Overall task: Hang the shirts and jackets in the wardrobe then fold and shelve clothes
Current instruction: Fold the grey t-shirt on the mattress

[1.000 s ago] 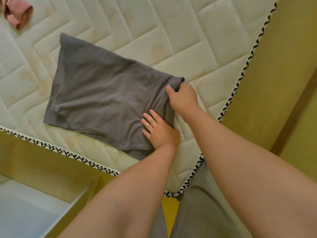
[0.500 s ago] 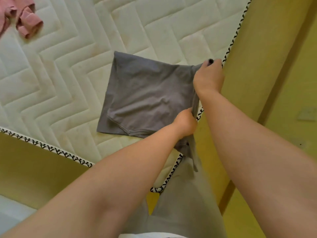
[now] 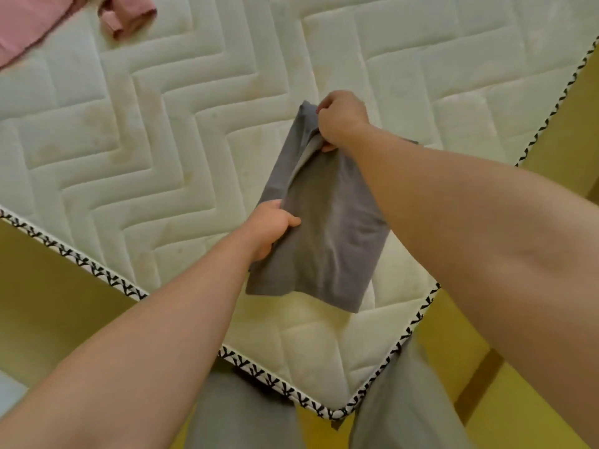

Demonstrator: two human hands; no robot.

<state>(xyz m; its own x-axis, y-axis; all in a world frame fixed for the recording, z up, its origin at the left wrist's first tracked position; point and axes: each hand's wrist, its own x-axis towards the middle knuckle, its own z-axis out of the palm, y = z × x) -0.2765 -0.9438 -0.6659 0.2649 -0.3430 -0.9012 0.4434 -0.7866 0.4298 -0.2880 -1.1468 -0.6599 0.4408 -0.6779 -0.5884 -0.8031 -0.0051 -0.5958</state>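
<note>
Left hand [image 3: 270, 226], the nearer of the two, grips the left edge of a grey garment [image 3: 327, 228] about halfway along its length, fingers curled under the cloth and thumb on top. Below it, closest to the viewer, the person's two legs in grey trousers [image 3: 243, 413] stand at the corner of the mattress [image 3: 162, 140], one on either side of that corner.

The grey garment is the only one being handled. It is doubled over lengthwise into a narrow panel and stretched between the two hands above the near corner of the mattress. Its hemmed lower end hangs free past the left hand; whether that end touches the quilting I cannot tell. A paler inner face shows in the fold running up towards the far end.

Right hand [image 3: 340, 119], farther out, is clenched on the top end of the garment, with the cloth bunched inside the fist and the knuckles facing up.

Beyond the hands, the white mattress spreads out bare, quilted in a zigzag pattern and edged with one white piping band [image 3: 97, 270] carrying black arrow-like marks. Yellow-green surfaces [image 3: 48, 286] flank it on both sides.

At the far left corner lies pink clothing [image 3: 126, 14], well apart from the grey garment, with one ribbed cuff showing. It is cut off by the edge of view, so I cannot tell whether it is one piece or two.
</note>
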